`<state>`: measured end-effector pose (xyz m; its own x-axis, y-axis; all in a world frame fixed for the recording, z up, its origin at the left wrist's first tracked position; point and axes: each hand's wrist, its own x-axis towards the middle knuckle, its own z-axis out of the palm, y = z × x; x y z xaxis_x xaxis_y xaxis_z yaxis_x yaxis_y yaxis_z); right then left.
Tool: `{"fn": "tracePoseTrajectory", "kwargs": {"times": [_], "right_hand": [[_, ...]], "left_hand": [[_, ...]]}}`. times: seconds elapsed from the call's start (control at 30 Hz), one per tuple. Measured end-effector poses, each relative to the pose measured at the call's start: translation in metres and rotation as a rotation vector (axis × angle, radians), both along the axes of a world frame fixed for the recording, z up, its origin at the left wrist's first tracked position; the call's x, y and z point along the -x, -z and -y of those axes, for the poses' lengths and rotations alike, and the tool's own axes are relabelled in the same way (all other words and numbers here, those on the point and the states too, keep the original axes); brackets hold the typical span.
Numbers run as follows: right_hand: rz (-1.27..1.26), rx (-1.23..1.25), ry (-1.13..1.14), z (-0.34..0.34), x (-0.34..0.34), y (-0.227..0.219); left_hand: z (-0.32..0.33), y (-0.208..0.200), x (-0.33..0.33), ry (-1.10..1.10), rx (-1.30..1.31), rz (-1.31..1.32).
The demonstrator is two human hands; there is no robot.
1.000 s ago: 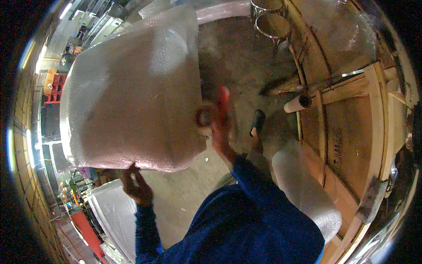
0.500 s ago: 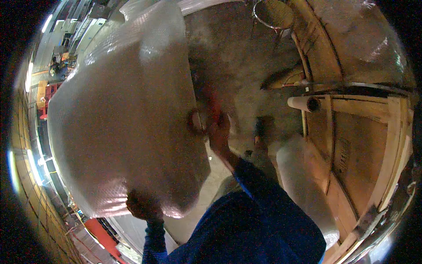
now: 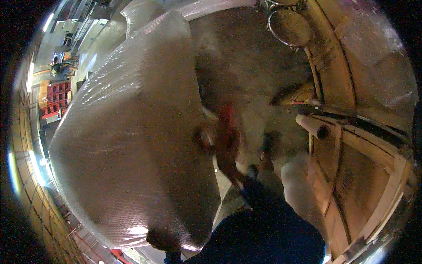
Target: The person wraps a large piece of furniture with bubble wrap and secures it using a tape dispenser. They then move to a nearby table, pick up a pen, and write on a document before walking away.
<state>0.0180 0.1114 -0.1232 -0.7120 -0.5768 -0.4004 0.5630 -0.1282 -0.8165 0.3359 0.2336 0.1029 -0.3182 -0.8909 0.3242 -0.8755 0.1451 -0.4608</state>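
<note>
A large bulky item wrapped in bubble wrap (image 3: 132, 145) fills the left and middle of the head view. At its near lower edge, my left hand (image 3: 162, 240) is closed against the bubble wrap, its fingers dark and partly hidden. My right hand (image 3: 226, 152) is beside the wrap's right edge, closed around a red tool (image 3: 227, 121). Next to that hand, a round brown ring (image 3: 203, 137) sits against the wrap; together they look like a tape dispenser with its roll, but blur hides the detail.
On the right stands an open wooden crate frame (image 3: 373, 154) with a cardboard tube (image 3: 313, 126) across its edge. A round metal-rimmed stool (image 3: 290, 27) is at the far right. A pale roll (image 3: 296, 180) stands near my legs. Red crates (image 3: 57, 99) appear far left.
The wrapped item and both hands now appear lower and slightly farther right in the picture, as does the room around them. My left hand stays at the wrap's near edge; the right keeps the red tool.
</note>
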Motion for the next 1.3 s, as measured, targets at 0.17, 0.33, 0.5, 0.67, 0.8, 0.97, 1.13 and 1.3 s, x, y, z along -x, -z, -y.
{"fn": "tracePoseTrajectory", "kwargs": {"times": [0.17,0.33,0.5,0.67,0.8,0.97,1.13,1.3], "right_hand": [[-0.07,0.197,0.153,0.142,0.082,0.011],[0.011,-0.06,-0.093,0.005,0.012,-0.039],[-0.028,-0.001,0.005,0.037,0.018,-0.023],[0.0,0.12,0.112,0.127,0.06,0.009],[0.011,-0.073,-0.091,0.006,0.0,-0.025],[-0.077,-0.121,-0.091,-0.015,-0.008,-0.039],[-0.024,0.081,0.199,0.129,0.056,-0.015],[0.115,0.097,-0.101,0.031,0.026,-0.015]], "left_hand": [[-0.003,0.001,0.005,-0.152,-0.008,-0.062],[0.003,-0.001,0.007,-0.289,-0.06,0.142],[0.0,0.002,-0.007,-0.375,-0.097,0.243],[-0.009,0.0,-0.016,-0.452,-0.122,0.305],[-0.005,0.002,-0.014,-0.449,-0.173,0.349],[0.001,0.004,-0.014,-0.449,-0.211,0.434],[-0.001,0.002,-0.019,-0.444,-0.225,0.504],[0.0,0.001,-0.022,-0.414,-0.248,0.664]]}}
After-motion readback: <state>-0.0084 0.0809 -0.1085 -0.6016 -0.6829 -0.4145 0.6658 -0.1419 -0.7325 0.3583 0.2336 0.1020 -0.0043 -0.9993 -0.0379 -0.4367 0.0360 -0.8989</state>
